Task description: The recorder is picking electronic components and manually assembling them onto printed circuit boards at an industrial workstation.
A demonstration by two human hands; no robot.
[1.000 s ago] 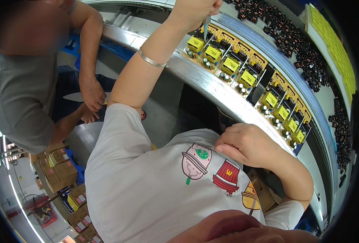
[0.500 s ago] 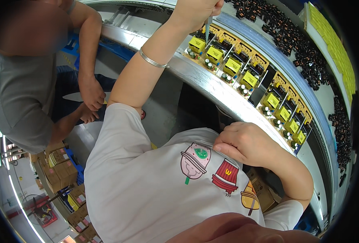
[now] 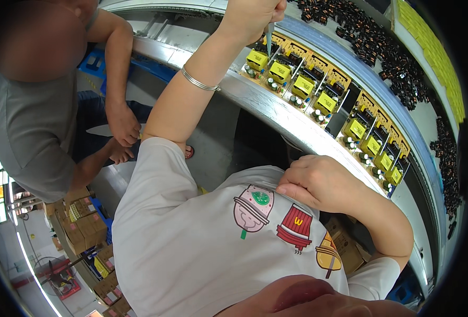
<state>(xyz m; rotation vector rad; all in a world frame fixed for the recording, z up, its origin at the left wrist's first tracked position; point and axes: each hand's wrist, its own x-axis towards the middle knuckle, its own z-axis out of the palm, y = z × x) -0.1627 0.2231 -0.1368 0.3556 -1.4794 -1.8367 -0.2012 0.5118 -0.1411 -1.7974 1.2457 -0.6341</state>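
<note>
At the top, my left hand (image 3: pixel 252 18), with a silver bangle on the wrist, is closed round a slim blue-grey pointed tool (image 3: pixel 269 41). Its tip points down among the parts of the leftmost circuit board, close to a yellow transformer (image 3: pixel 256 59). Several tan boards (image 3: pixel 326 74) stand in a row, carrying yellow transformers, metal plates and small capacitors. My right hand (image 3: pixel 318 182) lies curled against the front of my white shirt (image 3: pixel 191 232), below the boards. Its inner fingers are hidden, so anything within them cannot be made out.
A metal rail (image 3: pixel 276 113) runs along the near side of the boards. Beyond them lie heaps of black parts (image 3: pixel 366 42) and a tray of yellow pieces (image 3: pixel 429 53). A person in grey (image 3: pixel 33 127) sits at left, near stacked cardboard boxes (image 3: pixel 81 227).
My view has tilted slightly. My left hand still holds the tool over the same board, and my right hand stays curled at the shirt.
</note>
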